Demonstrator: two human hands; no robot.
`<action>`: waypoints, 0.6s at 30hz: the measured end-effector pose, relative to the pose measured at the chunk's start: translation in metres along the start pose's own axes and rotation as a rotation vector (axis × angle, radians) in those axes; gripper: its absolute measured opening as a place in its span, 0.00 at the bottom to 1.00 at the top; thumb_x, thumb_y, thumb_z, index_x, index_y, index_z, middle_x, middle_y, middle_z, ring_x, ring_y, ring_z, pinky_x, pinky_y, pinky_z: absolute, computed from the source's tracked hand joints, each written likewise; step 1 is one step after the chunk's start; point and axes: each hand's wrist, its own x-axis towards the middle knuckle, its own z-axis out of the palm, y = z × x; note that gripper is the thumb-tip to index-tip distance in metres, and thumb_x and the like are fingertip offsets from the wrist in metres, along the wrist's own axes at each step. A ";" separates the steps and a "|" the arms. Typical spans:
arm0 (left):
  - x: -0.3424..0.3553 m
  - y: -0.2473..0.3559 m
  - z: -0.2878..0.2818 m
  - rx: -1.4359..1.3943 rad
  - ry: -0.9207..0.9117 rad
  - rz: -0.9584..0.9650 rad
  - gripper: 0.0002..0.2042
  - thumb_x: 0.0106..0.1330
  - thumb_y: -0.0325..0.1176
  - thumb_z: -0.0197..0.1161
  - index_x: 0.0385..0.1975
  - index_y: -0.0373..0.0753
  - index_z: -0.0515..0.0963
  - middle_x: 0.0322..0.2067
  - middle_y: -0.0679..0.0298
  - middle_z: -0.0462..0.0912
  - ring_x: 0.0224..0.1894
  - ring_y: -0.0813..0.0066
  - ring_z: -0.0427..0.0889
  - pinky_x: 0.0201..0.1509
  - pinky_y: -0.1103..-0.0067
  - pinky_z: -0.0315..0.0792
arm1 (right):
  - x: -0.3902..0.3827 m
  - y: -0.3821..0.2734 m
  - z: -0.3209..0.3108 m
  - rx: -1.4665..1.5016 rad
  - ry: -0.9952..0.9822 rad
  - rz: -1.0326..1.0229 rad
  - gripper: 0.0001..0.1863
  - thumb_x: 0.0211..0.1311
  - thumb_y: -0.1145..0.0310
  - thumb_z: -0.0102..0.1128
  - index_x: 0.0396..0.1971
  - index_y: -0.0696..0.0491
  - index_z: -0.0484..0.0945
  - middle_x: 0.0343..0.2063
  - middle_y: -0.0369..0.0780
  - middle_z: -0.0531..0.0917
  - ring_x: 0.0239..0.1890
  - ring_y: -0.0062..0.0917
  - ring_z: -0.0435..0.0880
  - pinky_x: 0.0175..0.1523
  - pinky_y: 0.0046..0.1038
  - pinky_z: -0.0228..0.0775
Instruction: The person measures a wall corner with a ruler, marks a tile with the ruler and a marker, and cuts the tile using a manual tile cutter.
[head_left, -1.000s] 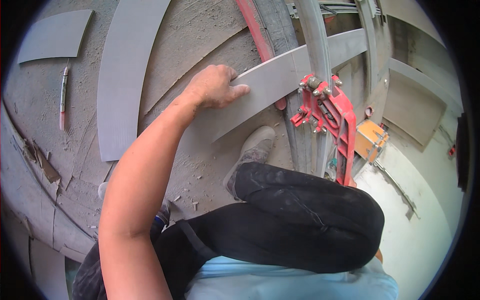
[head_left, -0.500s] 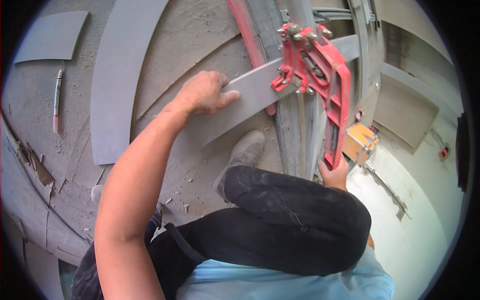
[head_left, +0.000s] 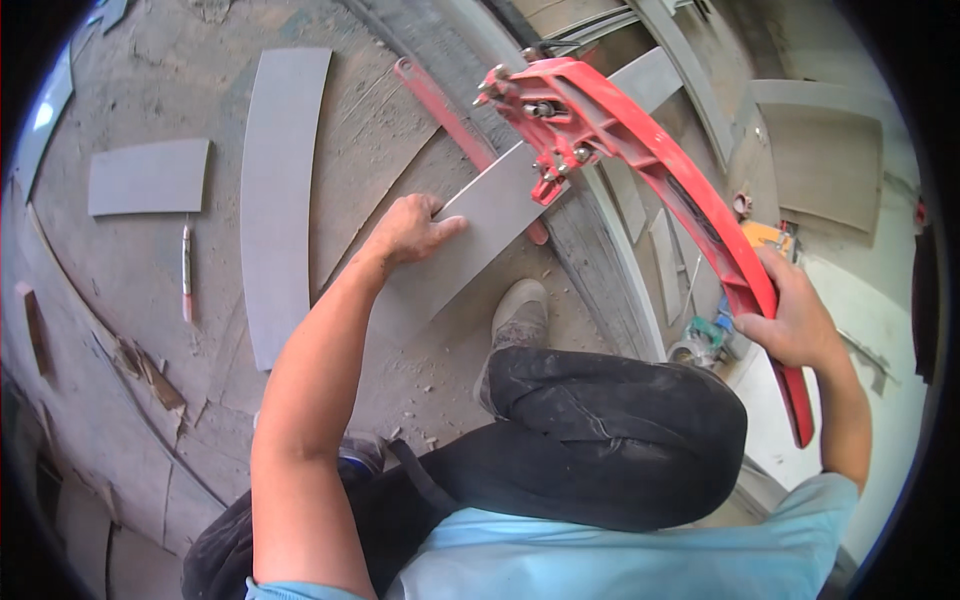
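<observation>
My left hand [head_left: 412,232] grips the near left edge of a long grey tile strip [head_left: 488,212], thumb on top and fingers curled around the far edge. The strip lies slantwise across a dusty tile cutter [head_left: 590,250]. Above it stands the cutter's red lever [head_left: 655,165], its bolted head over the strip and its long handle reaching toward the right. My right hand [head_left: 795,312] is wrapped around this handle near its lower end. Whether the cutter's wheel touches the strip is hidden by the head.
Left of me on the dusty floor lie a long grey strip [head_left: 283,200], a shorter grey piece [head_left: 150,178] and a white-and-pink pen [head_left: 187,272]. My shoe [head_left: 520,312] is close to the cutter. Beyond my right knee are a teal power tool [head_left: 705,340] and a yellow-orange object [head_left: 768,237].
The red lever has swung out to the right, its handle now seen at greater length. My right hand has moved rightward with it. My left hand stays on the strip; the whole view has shifted.
</observation>
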 end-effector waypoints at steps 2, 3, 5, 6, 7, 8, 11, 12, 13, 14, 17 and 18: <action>0.002 0.006 -0.001 -0.004 -0.001 -0.002 0.20 0.58 0.45 0.61 0.35 0.29 0.79 0.27 0.48 0.81 0.33 0.59 0.81 0.40 0.69 0.72 | -0.011 0.006 0.003 0.022 0.074 -0.034 0.27 0.36 0.72 0.61 0.44 0.58 0.71 0.32 0.47 0.78 0.35 0.38 0.78 0.45 0.31 0.68; 0.004 0.009 -0.001 -0.025 0.015 -0.009 0.21 0.57 0.47 0.61 0.33 0.29 0.79 0.26 0.47 0.80 0.31 0.57 0.81 0.39 0.67 0.72 | -0.017 0.011 0.006 0.026 0.128 -0.074 0.27 0.37 0.72 0.61 0.44 0.57 0.71 0.31 0.47 0.77 0.35 0.39 0.78 0.44 0.32 0.68; 0.012 0.015 0.008 -0.004 0.013 -0.007 0.22 0.56 0.48 0.61 0.30 0.30 0.79 0.25 0.46 0.80 0.30 0.54 0.81 0.37 0.66 0.71 | -0.023 0.024 0.002 0.071 0.134 -0.079 0.26 0.36 0.72 0.61 0.43 0.57 0.72 0.31 0.47 0.78 0.35 0.40 0.78 0.44 0.32 0.68; 0.016 0.010 0.011 -0.017 0.025 0.007 0.22 0.56 0.48 0.61 0.29 0.29 0.79 0.23 0.46 0.79 0.28 0.57 0.79 0.35 0.67 0.71 | -0.022 0.028 0.000 0.104 0.132 -0.098 0.26 0.36 0.72 0.62 0.43 0.57 0.72 0.30 0.47 0.78 0.35 0.41 0.78 0.44 0.32 0.68; 0.019 0.006 0.014 -0.027 0.035 0.021 0.23 0.56 0.49 0.62 0.27 0.28 0.78 0.21 0.47 0.78 0.25 0.59 0.78 0.33 0.67 0.70 | -0.017 0.035 -0.010 0.094 0.121 -0.181 0.24 0.36 0.72 0.62 0.41 0.57 0.73 0.31 0.48 0.78 0.36 0.43 0.77 0.44 0.33 0.68; 0.019 -0.006 0.009 0.048 0.008 0.019 0.23 0.56 0.49 0.62 0.27 0.28 0.78 0.21 0.47 0.78 0.25 0.59 0.78 0.33 0.67 0.70 | -0.008 0.030 -0.017 0.109 0.090 -0.193 0.23 0.36 0.71 0.62 0.39 0.57 0.74 0.31 0.49 0.78 0.36 0.44 0.77 0.44 0.33 0.68; 0.011 -0.007 0.002 0.137 0.052 0.038 0.23 0.57 0.49 0.62 0.25 0.28 0.77 0.18 0.50 0.77 0.22 0.67 0.75 0.30 0.70 0.69 | 0.003 0.007 -0.032 0.152 0.020 -0.122 0.19 0.35 0.71 0.63 0.34 0.58 0.76 0.31 0.50 0.79 0.37 0.45 0.77 0.43 0.35 0.69; 0.012 0.006 0.005 0.090 0.044 0.019 0.22 0.58 0.48 0.62 0.25 0.28 0.77 0.17 0.52 0.77 0.22 0.70 0.75 0.29 0.71 0.69 | -0.003 0.017 -0.030 0.147 0.018 -0.133 0.21 0.35 0.72 0.63 0.37 0.58 0.74 0.33 0.50 0.78 0.38 0.45 0.77 0.43 0.36 0.68; 0.012 0.016 0.008 0.038 0.040 -0.003 0.22 0.58 0.47 0.62 0.26 0.28 0.78 0.17 0.54 0.76 0.22 0.74 0.75 0.28 0.73 0.69 | -0.009 0.028 -0.026 0.149 0.024 -0.130 0.23 0.35 0.72 0.64 0.38 0.58 0.74 0.33 0.50 0.78 0.38 0.46 0.77 0.43 0.37 0.68; 0.014 0.023 0.008 0.063 0.032 0.017 0.22 0.58 0.47 0.62 0.26 0.28 0.78 0.17 0.54 0.76 0.22 0.74 0.75 0.28 0.73 0.69 | -0.015 0.038 -0.021 0.155 0.036 -0.134 0.24 0.36 0.72 0.64 0.39 0.58 0.73 0.34 0.51 0.78 0.38 0.46 0.77 0.44 0.38 0.68; 0.014 0.034 0.015 -0.082 0.018 -0.009 0.20 0.57 0.45 0.64 0.28 0.28 0.79 0.17 0.60 0.77 0.22 0.82 0.73 0.27 0.75 0.69 | -0.047 0.064 -0.003 0.147 0.127 -0.244 0.34 0.37 0.75 0.65 0.50 0.57 0.64 0.38 0.51 0.77 0.43 0.48 0.75 0.47 0.40 0.66; 0.013 0.029 0.015 -0.077 0.027 -0.001 0.20 0.57 0.45 0.64 0.28 0.28 0.79 0.17 0.60 0.77 0.22 0.82 0.73 0.27 0.75 0.69 | -0.053 0.065 0.002 0.136 0.136 -0.271 0.37 0.38 0.76 0.65 0.53 0.56 0.62 0.40 0.51 0.77 0.45 0.48 0.74 0.49 0.40 0.65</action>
